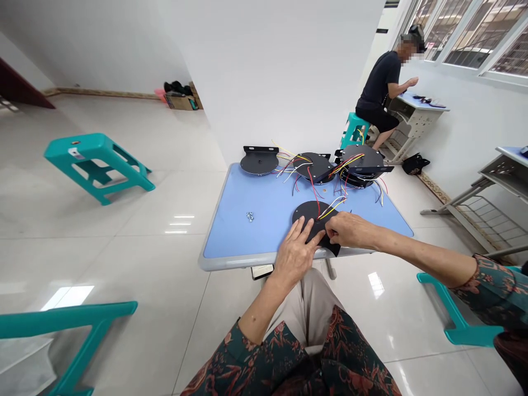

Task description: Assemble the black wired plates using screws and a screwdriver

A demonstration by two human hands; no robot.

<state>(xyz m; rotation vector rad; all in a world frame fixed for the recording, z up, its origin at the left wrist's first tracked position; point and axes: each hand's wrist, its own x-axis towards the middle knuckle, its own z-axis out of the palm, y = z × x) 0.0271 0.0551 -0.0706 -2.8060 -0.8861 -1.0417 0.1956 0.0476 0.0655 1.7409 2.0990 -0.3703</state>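
A round black plate (307,211) with red, white and yellow wires (330,209) coming from its middle lies at the front edge of the blue-topped table (247,239). Across its near left side rests my left hand (297,247), fingers spread and pressing flat. My right hand (348,228) is closed in a pinch over the plate's right side; whatever its fingertips hold is hidden. Further back lie a bare black disc with a bracket (259,161), a wired black disc (311,165) and a stack of wired discs (359,159).
A small heap of screws (249,216) sits on the table's left part. Teal stools (99,159) stand on the tiled floor around me. A white pillar (280,82) rises behind the table. At a desk (424,104) at the back right sits another person (381,82).
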